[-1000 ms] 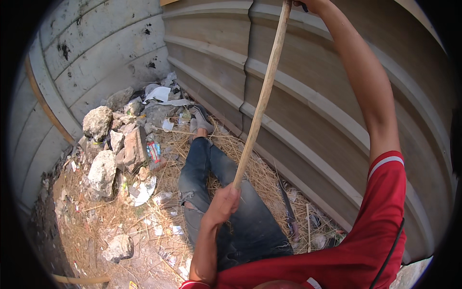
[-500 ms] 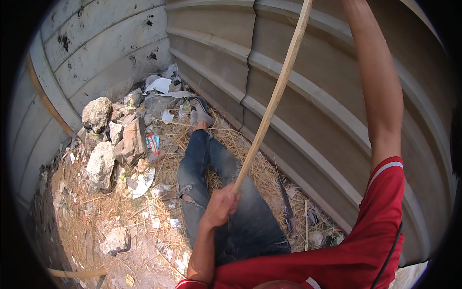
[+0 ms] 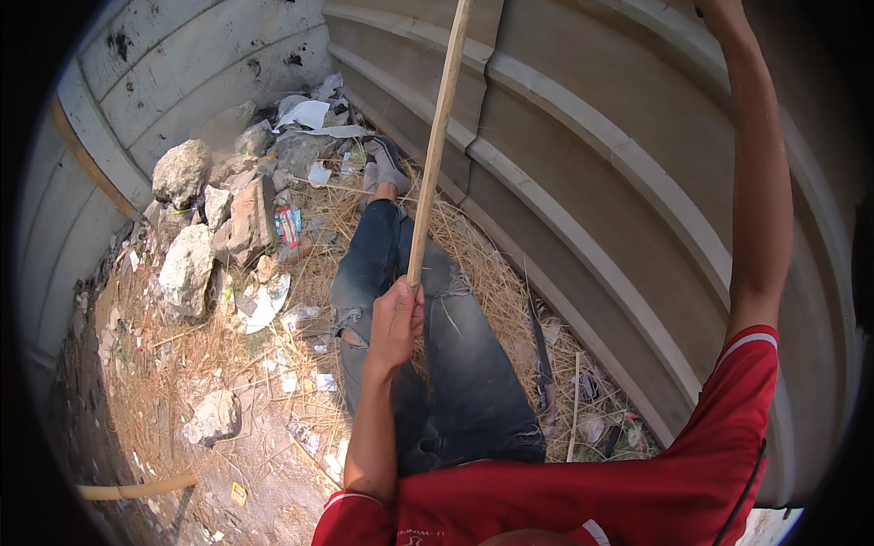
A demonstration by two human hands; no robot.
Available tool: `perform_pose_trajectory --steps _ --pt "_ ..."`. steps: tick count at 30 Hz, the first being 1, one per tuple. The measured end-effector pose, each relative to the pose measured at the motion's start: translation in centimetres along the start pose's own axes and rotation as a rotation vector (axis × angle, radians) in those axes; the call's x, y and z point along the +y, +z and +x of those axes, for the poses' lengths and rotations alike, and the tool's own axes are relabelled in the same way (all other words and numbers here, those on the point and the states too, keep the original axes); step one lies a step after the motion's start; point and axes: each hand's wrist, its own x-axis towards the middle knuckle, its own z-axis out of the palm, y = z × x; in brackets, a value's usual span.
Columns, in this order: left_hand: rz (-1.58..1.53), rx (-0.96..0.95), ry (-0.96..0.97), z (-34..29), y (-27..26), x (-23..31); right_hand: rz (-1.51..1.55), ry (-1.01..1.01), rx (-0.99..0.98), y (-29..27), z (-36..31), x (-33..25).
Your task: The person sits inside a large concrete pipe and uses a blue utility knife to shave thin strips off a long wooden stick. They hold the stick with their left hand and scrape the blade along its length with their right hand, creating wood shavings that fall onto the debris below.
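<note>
A long pale wooden stick (image 3: 435, 150) rises from my left hand (image 3: 394, 320), whose fingers are wrapped round its lower end above my jeans. The stick's upper end passes out of the top of the picture. High at the upper right, my right hand (image 3: 722, 11) is cut off by the picture's edge. It is near the corrugated metal wall (image 3: 583, 173). A small dark bit shows beside it, but its fingers and anything in them are hidden. Below the stick are my legs in torn dark jeans (image 3: 478, 373) and a grey shoe (image 3: 390, 162).
Rough stones (image 3: 187, 268) are heaped at the left, with paper scraps (image 3: 305, 114) behind them. Dry straw (image 3: 482, 273) covers the ground along the wall. A pale panel wall (image 3: 209, 64) meets the metal one. A single stone (image 3: 214, 417) and a pole (image 3: 141, 489) lie lower left.
My left hand has moved up and slightly left with the stick, which now stands more upright. My right arm has shifted to the right, its hand partly in view at the top.
</note>
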Motion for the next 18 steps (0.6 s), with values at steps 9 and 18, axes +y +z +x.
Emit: perform_pose_trajectory --steps 9,18 --pt "0.414 0.157 0.145 0.0 1.4 0.4 0.347 0.242 -0.545 13.7 -25.5 2.9" --pt "0.768 0.446 0.332 1.4 2.7 3.1 0.784 0.541 -0.547 18.8 -32.3 3.0"
